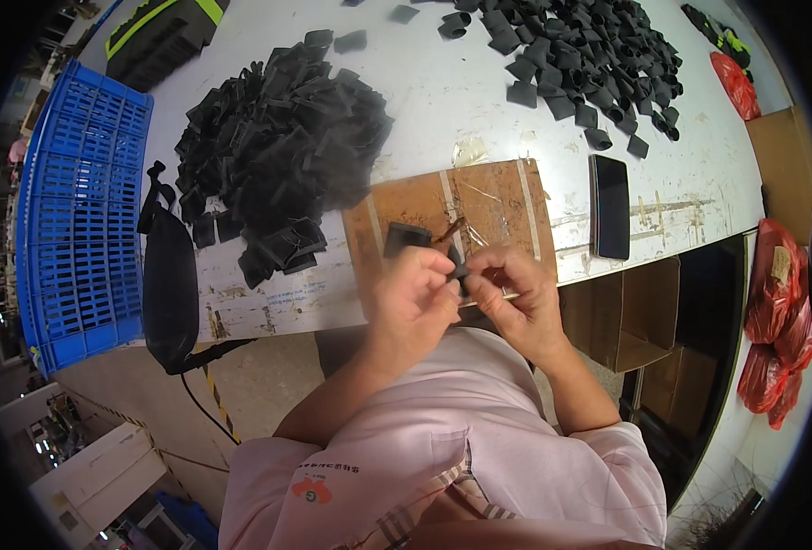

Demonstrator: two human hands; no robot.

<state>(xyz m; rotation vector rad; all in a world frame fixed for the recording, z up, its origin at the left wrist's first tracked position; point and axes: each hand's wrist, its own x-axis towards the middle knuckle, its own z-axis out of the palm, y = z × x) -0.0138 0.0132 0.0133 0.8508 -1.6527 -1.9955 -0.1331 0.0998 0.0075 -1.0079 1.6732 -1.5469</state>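
From the head view, I hold a small black piece (458, 271) between my two hands, just above the near edge of the surface (424, 92). My left hand (412, 298) is closed on it from the left side, with the thumb and first fingers pinching. My right hand (514, 298) pinches the same piece from the right, so both hands grasp it together. I keep it close to my body, I think, because the piece is small and I need to see it well. The piece itself is mostly hidden by my fingers, so its exact shape I cannot tell; it seems to be a short loop of black band.

Under my hands lies a brown board (479, 206), with another black piece (406, 238) resting on it, just beyond my left hand. It serves probably as a working pad.

To the left is a big heap (277, 147) of black pieces, and a second heap (589, 60) lies far right, well apart from the first. A phone (610, 206) lies beside the board on the right. A blue crate (80, 211) stands at the left edge, and a black bag (169, 284) hangs near it.
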